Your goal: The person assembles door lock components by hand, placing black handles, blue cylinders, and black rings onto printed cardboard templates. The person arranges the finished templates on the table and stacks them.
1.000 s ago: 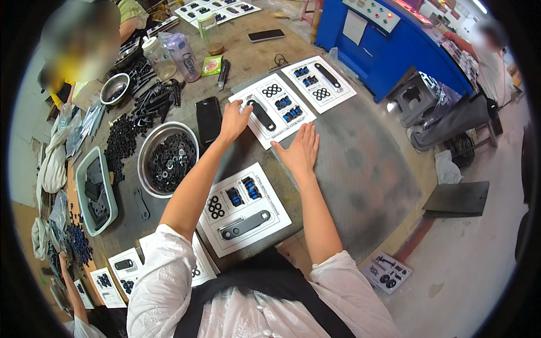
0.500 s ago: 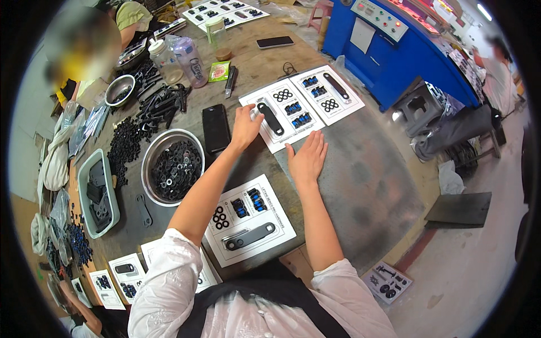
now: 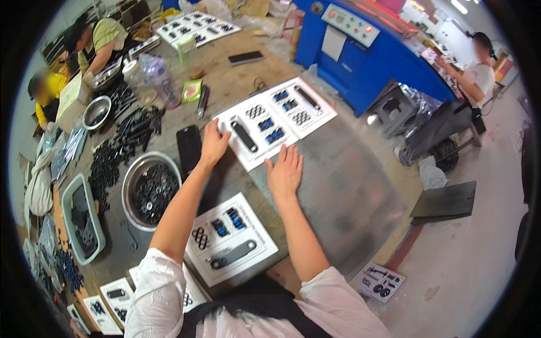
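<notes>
Two white hardware cards lie edge to edge on the table: the nearer card (image 3: 241,158) and the farther card (image 3: 321,117). Each carries a dark flat wrench, black washers and blue-and-black bolts under clear film. My left hand (image 3: 214,145) touches the nearer card's left edge, thumb and fingers apart. Along that card's near edge rests my right hand (image 3: 285,173), flat with fingers stretched out. Both hands are open and grip nothing that I can see. Closer to me, between my forearms, is another white hardware card (image 3: 265,243) with similar parts.
A steel bowl of washers (image 3: 131,209), a black phone (image 3: 189,147) and a pale green bin (image 3: 67,217) stand left. Beyond are black bolts (image 3: 107,160), bottles (image 3: 160,84) and a cutter knife (image 3: 202,102). A blue machine (image 3: 338,76) stands past the table; other people work nearby.
The whole view has shifted, so the table's things appear farther left and mostly lower. My hands stay at the nearer card's edges, with little visible movement against it.
</notes>
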### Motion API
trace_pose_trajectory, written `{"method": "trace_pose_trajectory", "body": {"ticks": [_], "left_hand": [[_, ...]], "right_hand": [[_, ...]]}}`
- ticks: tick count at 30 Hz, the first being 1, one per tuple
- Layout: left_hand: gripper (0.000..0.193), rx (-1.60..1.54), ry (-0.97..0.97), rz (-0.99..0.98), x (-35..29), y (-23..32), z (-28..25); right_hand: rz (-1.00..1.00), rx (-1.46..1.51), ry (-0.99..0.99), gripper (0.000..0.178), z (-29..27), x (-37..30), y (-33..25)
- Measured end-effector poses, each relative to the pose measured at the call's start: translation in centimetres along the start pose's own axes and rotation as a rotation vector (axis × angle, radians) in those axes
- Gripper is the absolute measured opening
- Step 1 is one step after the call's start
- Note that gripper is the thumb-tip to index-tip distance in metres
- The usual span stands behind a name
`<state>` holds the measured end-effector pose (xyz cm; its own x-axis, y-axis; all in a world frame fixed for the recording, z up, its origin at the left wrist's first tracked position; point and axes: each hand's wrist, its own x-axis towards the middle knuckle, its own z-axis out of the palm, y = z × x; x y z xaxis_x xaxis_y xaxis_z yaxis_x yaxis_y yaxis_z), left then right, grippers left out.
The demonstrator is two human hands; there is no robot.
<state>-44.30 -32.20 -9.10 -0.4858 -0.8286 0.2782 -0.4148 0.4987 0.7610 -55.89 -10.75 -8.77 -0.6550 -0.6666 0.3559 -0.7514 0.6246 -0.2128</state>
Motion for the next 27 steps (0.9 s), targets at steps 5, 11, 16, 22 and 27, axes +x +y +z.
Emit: {"method": "trace_pose_trajectory", "body": {"ticks": [5,11,16,22,27], "left_hand": [[0.064,0.083,-0.15,-0.09,2.5,-0.5,-0.7],[0.063,0.1,-0.151,-0.051,2.7,-1.8,-1.3],[0.064,0.251,-0.241,0.003,3.3,-1.6,-1.0],[0.063,0.208,-0.276,-0.011,2.5,-1.3,-1.6],[0.064,0.23,-0.295,-0.004,1.9,-0.3,-1.6]], "right_hand": [[0.009,0.009,-0.044,0.069,-1.2,0.7,0.5],[0.002,-0.031,-0.091,0.067,-1.3,0.2,0.3],[-0.003,-0.038,-0.114,0.069,-1.4,0.2,0.5],[-0.015,-0.097,-0.12,0.073,-1.0,-0.4,0.5],[-0.005,-0.077,-0.107,0.074,-0.7,-0.6,0.5]]}}
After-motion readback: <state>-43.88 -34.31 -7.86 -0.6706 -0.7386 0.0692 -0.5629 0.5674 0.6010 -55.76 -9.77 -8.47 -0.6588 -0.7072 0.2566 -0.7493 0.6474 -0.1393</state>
